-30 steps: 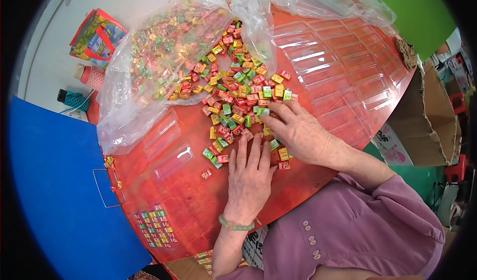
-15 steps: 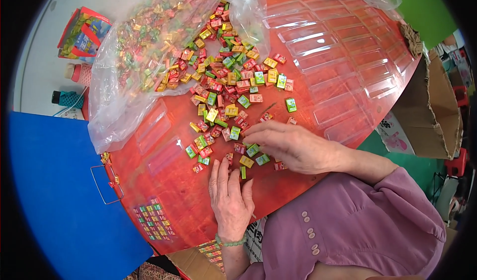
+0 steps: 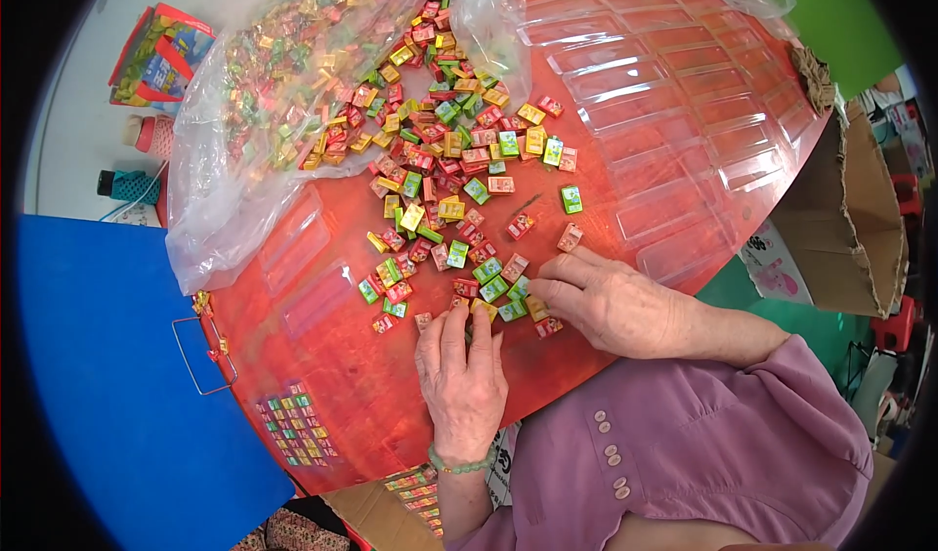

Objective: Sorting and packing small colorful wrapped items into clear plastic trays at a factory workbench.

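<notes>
Many small wrapped candies point(image 3: 445, 175) in red, green, yellow and pink lie spread over a round red table point(image 3: 332, 395). My left hand point(image 3: 461, 380) lies flat near the table's front edge, fingertips touching a few candies point(image 3: 484, 292). My right hand point(image 3: 611, 302) rests palm down beside it, its fingers curled over candies at the near end of the spread. More candies sit inside a clear plastic bag point(image 3: 264, 111) at the back left.
Clear plastic trays point(image 3: 674, 111) with several compartments cover the table's right half; another clear tray point(image 3: 303, 273) lies at the left. A filled tray of candies point(image 3: 296, 424) sits near the front. A blue surface point(image 3: 107, 375) is at the left, a cardboard box point(image 3: 850, 219) at the right.
Both hands have drawn back toward the table's front edge, dragging a group of candies out of the pile with them. The candies now lie more thinly spread.
</notes>
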Demonstrator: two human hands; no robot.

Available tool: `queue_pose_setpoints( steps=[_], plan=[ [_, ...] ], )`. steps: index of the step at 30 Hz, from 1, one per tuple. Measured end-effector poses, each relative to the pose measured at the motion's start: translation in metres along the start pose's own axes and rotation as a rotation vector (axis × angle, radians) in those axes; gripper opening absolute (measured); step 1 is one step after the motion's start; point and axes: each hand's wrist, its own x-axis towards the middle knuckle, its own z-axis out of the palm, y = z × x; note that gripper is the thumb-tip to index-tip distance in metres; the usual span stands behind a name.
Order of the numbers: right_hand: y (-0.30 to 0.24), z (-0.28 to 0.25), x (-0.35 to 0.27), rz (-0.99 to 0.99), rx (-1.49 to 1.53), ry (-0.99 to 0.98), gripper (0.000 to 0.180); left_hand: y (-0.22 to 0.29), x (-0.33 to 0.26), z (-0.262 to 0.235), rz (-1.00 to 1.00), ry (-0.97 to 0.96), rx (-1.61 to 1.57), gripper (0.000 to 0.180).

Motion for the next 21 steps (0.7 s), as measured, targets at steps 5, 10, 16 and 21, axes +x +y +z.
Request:
queue_pose_setpoints(
  steps=[5,10,16,21],
  plan=[
    [0.003,0.007,0.001,-0.025,0.221,-0.012,0.042,0.006,-0.013,-0.002,-0.05,0.025,-0.045,0.041],
    [0.002,0.004,-0.001,-0.008,0.245,-0.038,0.039,0.006,-0.022,-0.004,-0.065,0.018,0.008,0.039],
    [-0.006,0.01,0.005,0.013,0.173,-0.04,0.037,0.014,-0.02,-0.009,-0.12,0.02,-0.015,0.038],
    [-0.012,0.013,0.01,0.062,0.154,-0.075,0.039,0.018,-0.019,-0.009,-0.17,0.054,-0.067,0.035]
  ],
)
